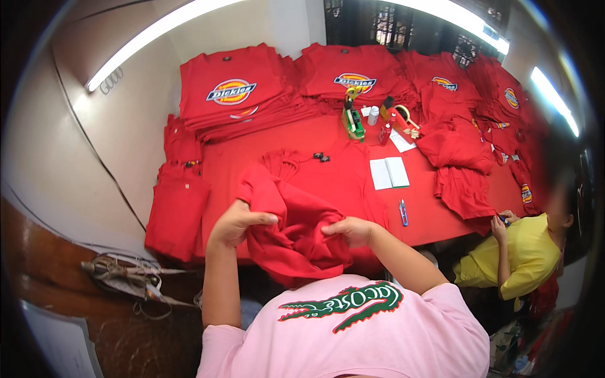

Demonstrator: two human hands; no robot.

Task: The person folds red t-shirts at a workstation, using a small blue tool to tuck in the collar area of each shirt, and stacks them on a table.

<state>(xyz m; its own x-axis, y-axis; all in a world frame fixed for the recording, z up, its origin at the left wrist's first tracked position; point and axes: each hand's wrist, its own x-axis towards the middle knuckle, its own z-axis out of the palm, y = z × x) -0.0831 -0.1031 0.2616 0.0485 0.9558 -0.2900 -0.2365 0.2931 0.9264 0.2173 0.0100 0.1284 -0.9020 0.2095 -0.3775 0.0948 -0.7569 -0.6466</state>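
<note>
I see left hand (pixel 241 223) and right hand (pixel 354 231) pinching the bunched red garment (pixel 296 242), thumbs outside, at the red table (pixel 428 217)'s near edge. I'd tension evenly, gently, easing creases.

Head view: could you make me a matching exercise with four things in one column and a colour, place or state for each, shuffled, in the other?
Things:
1. garment in use
2. notebook
3. snips
4. co-worker's top

Colour, place or state:
A. yellow
B. blue
C. bunched between the left hand and right hand
D. lying open, white pages up

Pairs: 1-C, 2-D, 3-B, 4-A
</note>
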